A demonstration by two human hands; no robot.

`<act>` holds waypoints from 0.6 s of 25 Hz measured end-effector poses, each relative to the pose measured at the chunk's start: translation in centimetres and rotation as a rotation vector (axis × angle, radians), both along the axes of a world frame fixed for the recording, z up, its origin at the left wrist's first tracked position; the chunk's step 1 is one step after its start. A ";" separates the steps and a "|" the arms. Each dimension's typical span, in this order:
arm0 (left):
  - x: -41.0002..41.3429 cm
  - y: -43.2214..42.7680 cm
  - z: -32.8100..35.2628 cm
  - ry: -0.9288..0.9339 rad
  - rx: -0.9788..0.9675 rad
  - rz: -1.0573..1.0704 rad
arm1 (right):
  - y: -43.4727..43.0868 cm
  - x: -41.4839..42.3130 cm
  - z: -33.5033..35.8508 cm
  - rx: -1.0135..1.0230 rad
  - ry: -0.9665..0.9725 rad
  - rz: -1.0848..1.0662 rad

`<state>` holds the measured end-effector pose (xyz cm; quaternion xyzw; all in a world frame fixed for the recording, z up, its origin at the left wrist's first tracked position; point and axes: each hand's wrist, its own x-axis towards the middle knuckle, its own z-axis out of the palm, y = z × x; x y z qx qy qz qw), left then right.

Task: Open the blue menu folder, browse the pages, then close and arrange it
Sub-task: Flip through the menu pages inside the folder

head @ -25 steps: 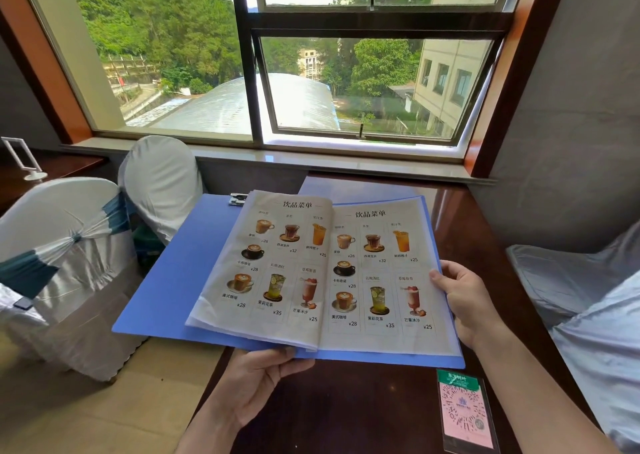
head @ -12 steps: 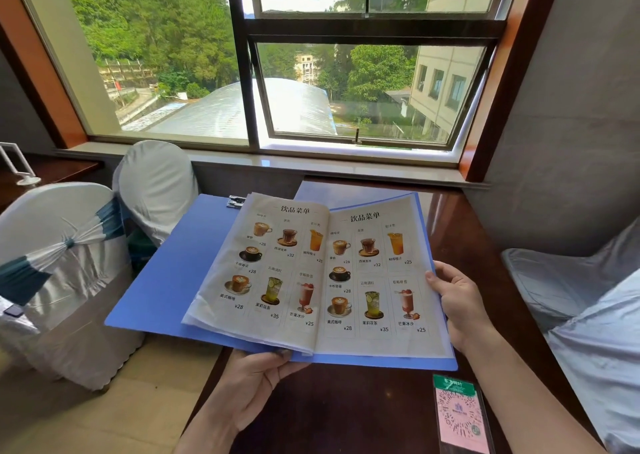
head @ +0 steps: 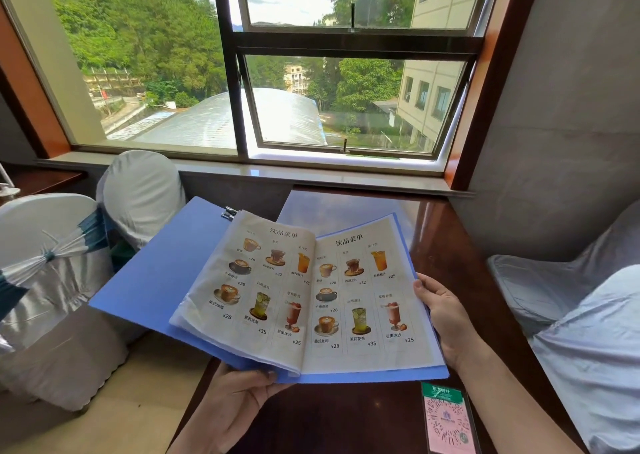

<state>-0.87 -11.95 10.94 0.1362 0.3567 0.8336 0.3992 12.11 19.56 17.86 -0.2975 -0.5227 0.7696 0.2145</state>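
The blue menu folder [head: 156, 280] lies open above the dark wooden table [head: 450, 238], its left cover reaching out past the table's left edge. Two drink-menu pages [head: 311, 290] with pictures of coffees and iced drinks face up. My left hand [head: 239, 401] holds the folder from below near the spine, palm up. My right hand [head: 443, 318] grips the right edge of the right page and cover, thumb on top.
A pink QR-code card [head: 448, 422] lies on the table near the front right. Two white-covered chairs [head: 45, 270] stand at the left, grey cushions [head: 571, 315] at the right. A large window with a stone sill [head: 311, 173] is straight ahead.
The folder has tilted, its right side lifting a little and the left cover dropping. Both hands keep their holds. The view has shifted slightly upward.
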 end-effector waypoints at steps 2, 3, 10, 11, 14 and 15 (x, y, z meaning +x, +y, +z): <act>0.1 0.0 -0.2 -0.001 0.028 -0.001 | 0.0 0.0 0.0 -0.005 0.001 -0.021; 0.0 -0.1 -0.3 -0.007 0.047 -0.011 | -0.1 0.0 0.1 -0.008 0.001 -0.032; 2.6 4.7 3.6 0.520 -0.248 0.862 | -0.4 0.6 0.3 0.015 -0.020 -0.019; 2.7 6.0 5.9 0.641 -0.248 1.168 | -0.5 0.6 0.4 0.023 -0.021 -0.016; 5.0 7.3 10.8 0.695 -0.208 1.204 | -0.5 0.7 0.4 0.035 -0.023 -0.019; 4.3 5.9 10.2 0.652 -0.232 1.111 | -0.7 0.8 0.6 0.038 -0.026 -0.020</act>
